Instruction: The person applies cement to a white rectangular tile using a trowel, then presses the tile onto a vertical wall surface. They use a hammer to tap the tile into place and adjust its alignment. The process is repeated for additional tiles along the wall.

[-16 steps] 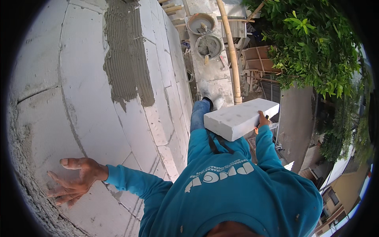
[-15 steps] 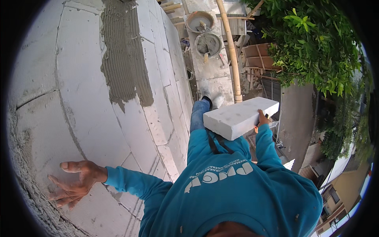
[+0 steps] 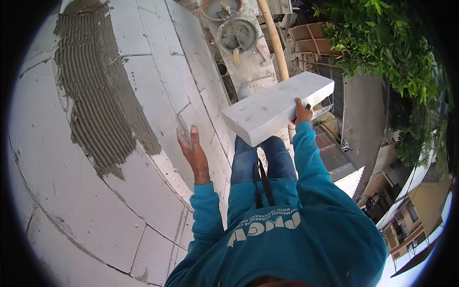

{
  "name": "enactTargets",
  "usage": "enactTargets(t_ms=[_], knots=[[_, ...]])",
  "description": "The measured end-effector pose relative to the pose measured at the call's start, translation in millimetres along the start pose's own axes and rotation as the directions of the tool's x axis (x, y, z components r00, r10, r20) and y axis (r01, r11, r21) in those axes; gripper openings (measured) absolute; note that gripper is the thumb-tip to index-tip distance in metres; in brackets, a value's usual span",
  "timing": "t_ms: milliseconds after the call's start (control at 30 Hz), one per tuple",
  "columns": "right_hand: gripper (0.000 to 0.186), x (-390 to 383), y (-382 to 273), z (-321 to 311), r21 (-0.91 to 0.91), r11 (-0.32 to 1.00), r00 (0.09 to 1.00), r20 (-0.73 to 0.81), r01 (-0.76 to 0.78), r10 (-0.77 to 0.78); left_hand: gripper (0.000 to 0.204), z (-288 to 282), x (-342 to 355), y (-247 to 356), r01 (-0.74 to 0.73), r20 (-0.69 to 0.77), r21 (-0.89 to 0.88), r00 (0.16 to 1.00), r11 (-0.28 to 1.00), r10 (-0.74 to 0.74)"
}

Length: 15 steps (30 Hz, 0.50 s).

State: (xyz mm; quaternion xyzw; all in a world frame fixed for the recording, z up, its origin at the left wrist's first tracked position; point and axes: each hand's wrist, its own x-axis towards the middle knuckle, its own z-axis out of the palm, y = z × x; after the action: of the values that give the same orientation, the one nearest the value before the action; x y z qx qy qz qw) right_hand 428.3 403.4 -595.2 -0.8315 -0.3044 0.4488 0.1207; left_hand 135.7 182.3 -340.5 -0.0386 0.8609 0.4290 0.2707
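Note:
A long white block (image 3: 277, 105) is held in front of my thighs, tilted up toward the right, with my right hand (image 3: 303, 111) gripping its near long side; something small and dark shows beside those fingers. My left hand (image 3: 192, 147) is raised beside the white block wall (image 3: 110, 205), left of the held block, with fingers apart and nothing held; whether it touches the wall I cannot tell. A wide band of grey ridged mortar (image 3: 99, 114) runs down that wall, left of my left hand.
A narrow pale walkway (image 3: 248, 71) beyond my legs holds two mortar pails (image 3: 237, 36) and tools. A bamboo pole (image 3: 276, 43) runs along its right side. A lower yard with metal roofing (image 3: 348, 182), leafy branches (image 3: 382, 52) and a yellow building (image 3: 420, 205) lie to the right.
My left hand has moved up and right from the lower left of the wall. My right hand has lifted the block higher and slightly left. The view has shifted, moving the mortar band left.

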Motion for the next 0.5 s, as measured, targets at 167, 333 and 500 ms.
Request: enactTargets(t_ms=[167,333,500], knots=[[0.105,-10,-20,62,-0.042,0.998,0.999,-0.003,0.04,-0.041,0.105,111,60,-105,0.765,0.44,-0.226,0.632,0.603,-0.637],[0.106,-10,-13,108,-0.144,0.987,0.997,0.013,0.073,-0.072,0.075,139,97,-145,0.736,0.515,-0.354,0.669,0.578,-0.536],[0.105,19,9,149,-0.212,0.977,0.993,0.12,0.012,0.014,0.067,143,100,-154,0.745,0.406,-0.367,0.667,0.557,-0.624]])
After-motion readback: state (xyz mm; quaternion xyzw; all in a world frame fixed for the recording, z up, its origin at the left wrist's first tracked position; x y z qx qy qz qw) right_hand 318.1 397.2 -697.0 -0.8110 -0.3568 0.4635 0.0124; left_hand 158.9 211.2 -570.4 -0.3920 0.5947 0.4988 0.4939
